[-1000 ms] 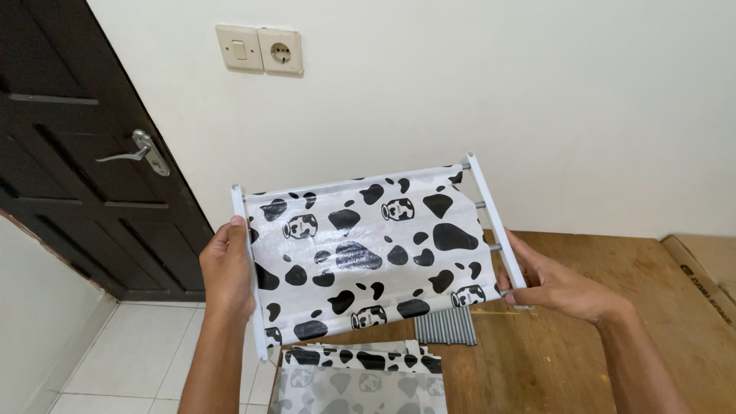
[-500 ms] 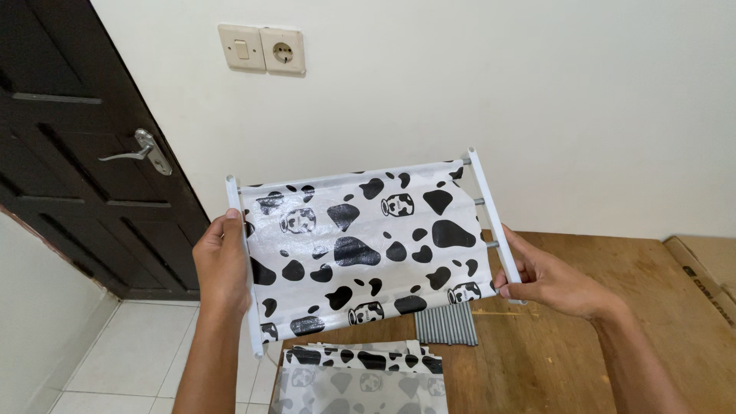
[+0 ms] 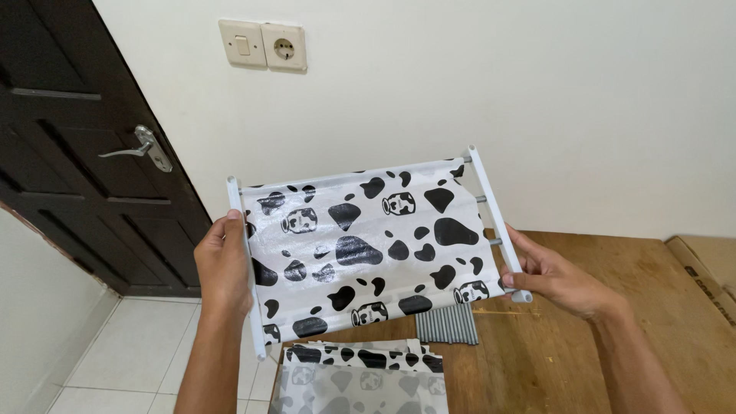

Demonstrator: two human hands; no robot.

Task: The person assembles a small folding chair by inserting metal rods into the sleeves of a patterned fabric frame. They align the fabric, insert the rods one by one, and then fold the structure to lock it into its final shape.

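1. Black-and-white cow-print sheeting is making up the shelf panel point(image 3: 368, 245), which is being held up in the air in front of the cream wall point(image 3: 537, 100), tilted with its right end higher.
2. The left hand point(image 3: 224, 264) is wrapping its fingers around the white plastic bar point(image 3: 244, 264) at the panel's left end, gripping it tightly.
3. The right hand point(image 3: 556, 277) is pinching the lower part of the white end bar point(image 3: 497, 222) on the right, where grey rods are poking through.
4. Below the panel, a bundle of grey rods point(image 3: 448, 326) is lying on the wooden table point(image 3: 613, 322), just beside a folded stack of the same cow-print sheets point(image 3: 356, 379).
5. A dark door point(image 3: 69, 138) with a metal handle is standing at the left.
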